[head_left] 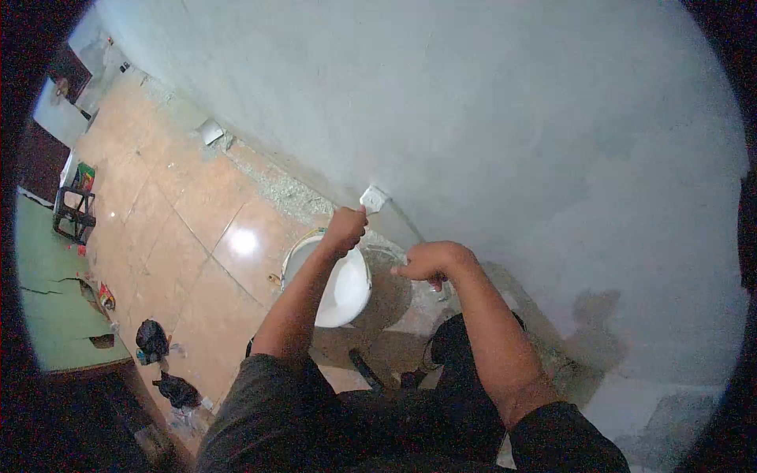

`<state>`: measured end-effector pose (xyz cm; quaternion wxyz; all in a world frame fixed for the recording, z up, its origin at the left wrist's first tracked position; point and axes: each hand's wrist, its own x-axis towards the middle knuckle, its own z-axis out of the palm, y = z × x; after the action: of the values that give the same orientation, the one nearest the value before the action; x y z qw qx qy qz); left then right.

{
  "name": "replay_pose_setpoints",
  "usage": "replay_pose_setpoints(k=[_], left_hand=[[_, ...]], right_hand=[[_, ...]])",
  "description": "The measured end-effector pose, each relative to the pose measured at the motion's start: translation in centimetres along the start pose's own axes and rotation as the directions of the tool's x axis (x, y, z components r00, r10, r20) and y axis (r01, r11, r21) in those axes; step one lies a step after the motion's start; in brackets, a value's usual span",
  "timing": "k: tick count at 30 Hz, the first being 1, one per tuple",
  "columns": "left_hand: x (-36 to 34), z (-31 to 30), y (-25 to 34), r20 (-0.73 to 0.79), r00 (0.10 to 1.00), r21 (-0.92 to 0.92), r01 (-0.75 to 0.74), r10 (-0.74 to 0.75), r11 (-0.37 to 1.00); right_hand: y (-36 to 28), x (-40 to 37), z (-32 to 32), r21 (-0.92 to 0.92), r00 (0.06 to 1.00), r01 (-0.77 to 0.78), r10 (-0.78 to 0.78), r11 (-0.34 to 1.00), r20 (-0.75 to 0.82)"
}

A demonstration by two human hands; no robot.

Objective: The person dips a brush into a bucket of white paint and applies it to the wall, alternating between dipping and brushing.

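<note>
My left hand (345, 230) is closed in a fist over the rim of a white bucket (351, 296), its thumb side close to a white wall socket (373, 199). My right hand (435, 262) hangs lower on the right, near the foot of the grey wall (536, 142), its fingers curled inward. I cannot tell what either hand holds. A thin grey strip runs down from the socket toward my right hand. The bucket stands on the floor in front of my legs, white inside, partly covered by my left forearm.
Crumbled mortar (292, 193) lines the wall's base, with a pale square piece (210, 132) farther along. Orange tiles (189, 213) cover the floor. At left are a black stool-like frame (75, 214), dark plastic bags (152, 340) and a green panel (55, 292).
</note>
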<state>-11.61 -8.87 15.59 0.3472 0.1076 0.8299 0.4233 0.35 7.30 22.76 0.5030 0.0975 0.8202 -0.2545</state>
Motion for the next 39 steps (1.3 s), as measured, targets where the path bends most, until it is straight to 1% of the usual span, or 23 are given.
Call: replay_pose_setpoints(k=[2, 4, 6, 7, 11, 14, 15, 17, 18, 20, 21, 22, 24, 25, 26, 28, 30, 31, 32, 34, 36, 38, 39], left_hand=[[-1.5, -0.9, 1.5, 0.034, 0.988, -0.277, 0.156, -0.153, 0.948], [-3.7, -2.3, 3.0, 0.006, 0.996, -0.310, 0.087, -0.090, 0.947], [-5.8, -4.1, 5.2, 0.090, 0.992, -0.432, -0.045, 0.093, 0.901], [-6.9, -4.4, 6.5, 0.063, 0.993, -0.389, -0.071, 0.103, 0.918], [-7.7, -4.5, 6.9, 0.117, 0.989, -0.470, -0.025, 0.090, 0.882], [-7.8, -4.4, 5.7, 0.234, 0.961, -0.569, 0.014, 0.146, 0.822], [-8.0, -4.2, 5.3, 0.231, 0.961, -0.557, 0.002, 0.152, 0.831], [-8.3, -3.2, 4.4, 0.219, 0.933, -0.722, -0.043, 0.287, 0.691], [-8.5, -2.7, 3.9, 0.132, 0.954, -0.712, -0.098, 0.269, 0.695], [-10.6, -2.2, 4.6, -0.014, 0.948, -0.578, -0.268, 0.318, 0.771], [-11.2, -1.9, 4.5, -0.017, 0.943, -0.567, -0.284, 0.334, 0.773], [-11.6, -1.7, 4.3, 0.006, 0.939, -0.628, -0.265, 0.345, 0.732], [-12.1, -1.6, 4.2, 0.035, 0.929, -0.687, -0.245, 0.367, 0.684], [-12.8, -1.4, 4.2, 0.008, 0.949, -0.670, -0.228, 0.314, 0.707], [-13.3, -1.3, 4.2, -0.021, 0.966, -0.652, -0.208, 0.257, 0.729], [-14.9, -1.6, 4.4, 0.042, 0.958, -0.678, -0.181, 0.284, 0.712], [-15.9, -1.2, 3.9, -0.037, 0.962, -0.708, -0.216, 0.270, 0.672], [-15.1, -0.7, 2.1, -0.057, 0.933, -0.822, -0.246, 0.356, 0.514], [-14.2, -0.5, 1.3, -0.054, 0.932, -0.830, -0.242, 0.359, 0.503], [-13.5, -0.2, 0.0, 0.059, 0.977, -0.975, 0.013, 0.206, 0.220], [-13.3, -0.5, -0.4, 0.103, 0.985, -0.950, 0.057, 0.137, 0.307], [-12.2, -0.4, -0.8, 0.000, 0.997, -0.867, -0.040, 0.080, 0.496], [-11.8, -0.6, -1.1, -0.009, 0.997, -0.857, -0.047, 0.075, 0.514]], right_hand=[[-0.1, -0.5, -0.1, -0.010, 1.000, 0.018, -0.018, 1.000, 0.010], [-0.4, -1.3, -0.3, -0.019, 0.999, -0.032, 0.032, 0.999, 0.024], [-0.2, -1.3, -0.2, -0.015, 1.000, -0.009, 0.009, 1.000, 0.022], [-0.2, -1.5, -0.2, -0.012, 1.000, 0.009, -0.008, 1.000, 0.021], [-0.9, -2.4, -0.2, -0.064, 0.996, 0.060, -0.064, 0.996, -0.063], [-1.9, -3.0, -0.6, 0.057, 0.982, 0.142, -0.133, 0.988, -0.135], [-2.6, -3.9, -0.6, 0.130, 0.960, 0.229, -0.203, 0.965, -0.191], [-3.9, -5.2, -0.4, 0.243, 0.932, 0.336, -0.283, 0.910, -0.228], [-4.4, -5.7, -0.2, 0.246, 0.925, 0.347, -0.288, 0.905, -0.248], [-5.1, -5.5, 0.7, 0.355, 0.831, 0.552, -0.462, 0.754, -0.309], [-5.4, -4.5, 1.3, 0.429, 0.779, 0.626, -0.529, 0.651, -0.336], [-5.8, -4.2, 1.7, 0.419, 0.770, 0.639, -0.532, 0.646, -0.354], [-6.7, -4.0, 2.4, 0.391, 0.748, 0.646, -0.442, 0.656, -0.495], [-7.3, -4.0, 3.1, 0.507, 0.718, 0.694, -0.439, 0.511, -0.541], [-7.4, -3.9, 3.7, 0.509, 0.720, 0.691, -0.436, 0.513, -0.540], [-7.6, -3.2, 4.3, 0.487, 0.606, 0.795, -0.503, 0.361, -0.617], [-7.7, -1.3, 5.0, 0.467, 0.650, 0.756, -0.439, 0.459, -0.620], [-7.8, -1.0, 5.3, 0.423, 0.566, 0.820, -0.433, 0.387, -0.701], [-8.0, -0.9, 5.5, 0.371, 0.479, 0.874, -0.420, 0.315, -0.771], [-8.0, -0.5, 5.8, 0.442, 0.517, 0.854, -0.367, 0.272, -0.773], [-7.9, -0.2, 5.5, 0.377, 0.434, 0.869, -0.131, 0.320, -0.891], [-7.7, 0.0, 5.0, 0.353, 0.401, 0.856, -0.053, 0.377, -0.915], [-7.8, 0.1, 4.9, 0.232, 0.248, 0.834, 0.036, 0.501, -0.968]])
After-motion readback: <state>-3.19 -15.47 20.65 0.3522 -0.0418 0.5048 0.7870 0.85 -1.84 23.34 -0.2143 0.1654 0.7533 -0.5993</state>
